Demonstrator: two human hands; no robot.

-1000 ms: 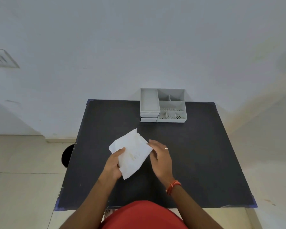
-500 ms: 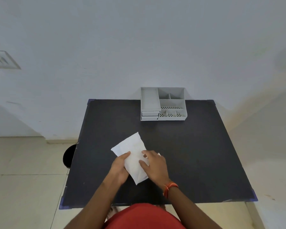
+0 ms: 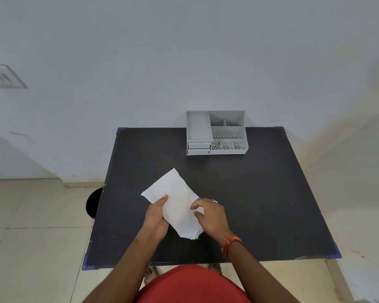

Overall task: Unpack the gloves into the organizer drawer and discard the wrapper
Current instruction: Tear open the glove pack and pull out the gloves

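Note:
A flat white paper wrapper [image 3: 173,200] is held just above the middle of the black table [image 3: 260,204], tilted with one corner pointing away from me. My left hand [image 3: 157,217] grips its left edge, thumb on top. My right hand [image 3: 210,215] pinches its right edge with fingers curled over the paper. No gloves show outside the wrapper. The grey organizer [image 3: 216,132] stands at the table's far edge against the wall, with two shut drawers [image 3: 199,148] at its front left and open compartments on top.
A black round bin [image 3: 94,203] sits on the tiled floor just off the table's left edge. A white wall rises right behind the table. My red-clothed lap is at the table's near edge.
The right hand has slid from beside the wrapper onto its right edge and closed on it. The wrapper has dropped slightly toward me. The left hand keeps its hold.

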